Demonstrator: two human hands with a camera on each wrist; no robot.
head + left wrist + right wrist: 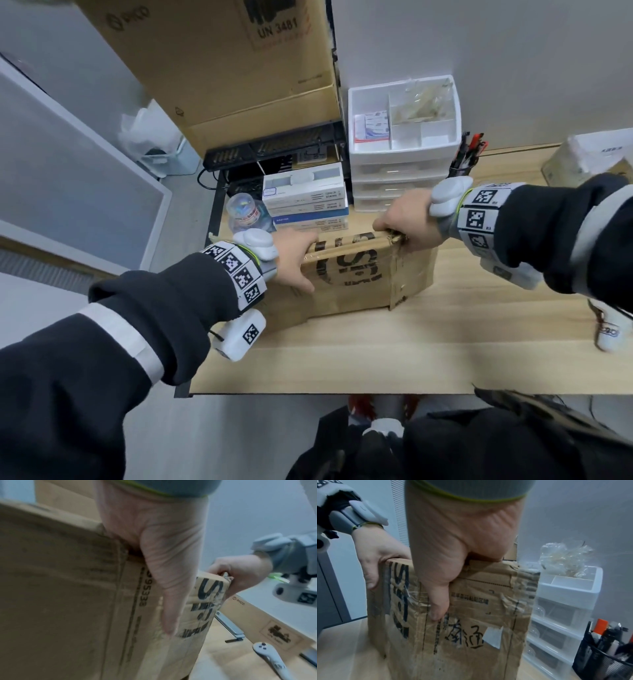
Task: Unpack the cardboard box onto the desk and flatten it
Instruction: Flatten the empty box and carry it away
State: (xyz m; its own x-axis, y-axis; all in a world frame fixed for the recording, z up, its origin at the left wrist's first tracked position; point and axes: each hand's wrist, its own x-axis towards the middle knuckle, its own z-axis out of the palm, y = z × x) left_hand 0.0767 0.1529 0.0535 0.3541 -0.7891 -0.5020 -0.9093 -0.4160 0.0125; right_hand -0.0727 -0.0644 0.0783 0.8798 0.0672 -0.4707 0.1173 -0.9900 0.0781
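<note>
A worn brown cardboard box (352, 274) with black print and torn clear tape stands upright on the wooden desk (394, 349), pressed nearly flat. My left hand (294, 260) grips its top left edge, thumb down the near face (168, 601). My right hand (407, 222) grips the top right corner, thumb on the near face (436, 601), fingers curled over the far side. In the right wrist view the box (471, 622) shows handwriting and a white label scrap. Behind the box are stacked white packages (305, 195) and a plastic water bottle (245, 212).
A white drawer unit (400, 147) stands at the back, a black mesh pen cup (464, 161) beside it. A large cardboard box (219, 58) sits on a black rack at back left. A white controller (609, 329) lies at the desk's right, near another carton (267, 622).
</note>
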